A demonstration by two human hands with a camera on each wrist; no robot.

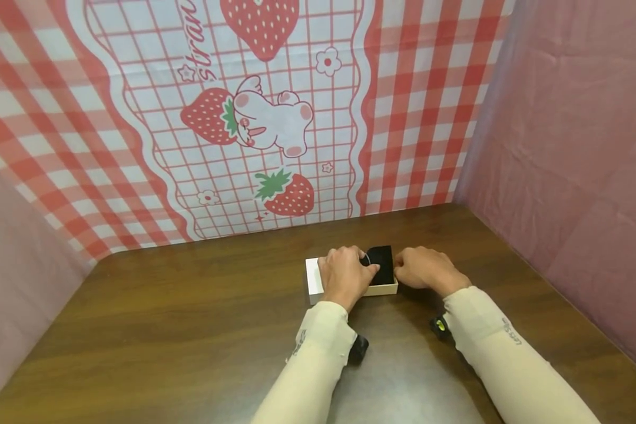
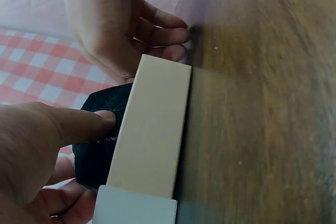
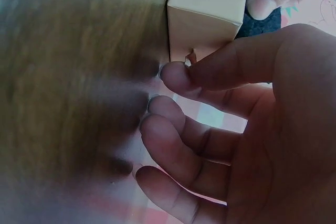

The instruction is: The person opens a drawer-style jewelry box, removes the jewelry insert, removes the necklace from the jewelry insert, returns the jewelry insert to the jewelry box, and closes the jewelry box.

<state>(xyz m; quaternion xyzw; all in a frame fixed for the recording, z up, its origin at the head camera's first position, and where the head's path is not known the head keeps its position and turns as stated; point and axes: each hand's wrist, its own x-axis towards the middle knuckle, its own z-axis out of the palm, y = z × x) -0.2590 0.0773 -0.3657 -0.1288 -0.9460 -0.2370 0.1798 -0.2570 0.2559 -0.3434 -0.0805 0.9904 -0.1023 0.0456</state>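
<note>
On brown table (image 1: 180, 330), hands (image 1: 344, 274) (image 1: 424, 270) pinching black pad (image 1: 384, 266), box tab (image 3: 191, 55)

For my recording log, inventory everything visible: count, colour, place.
Wooden table: one, brown, foreground.
Rectangular cardboard drawer: one, cream, on table.
Boxy cardboard cover: one, white, around drawer's left end.
Flat pad: one, black, at drawer's top.
Small tab: one, brownish, at drawer's right end.
Thin curved item (unidentifiable): one, pale, beside pad.
Checked strawberry cloth: one, red and white, behind.
Plain cloths: two, pink, both sides.
Wrist devices: two, black, under wrists.
Fabric sleeves: two, cream, forearms.
Left hand: one, thumb on pad.
Right hand: one, pinching tab.
</note>
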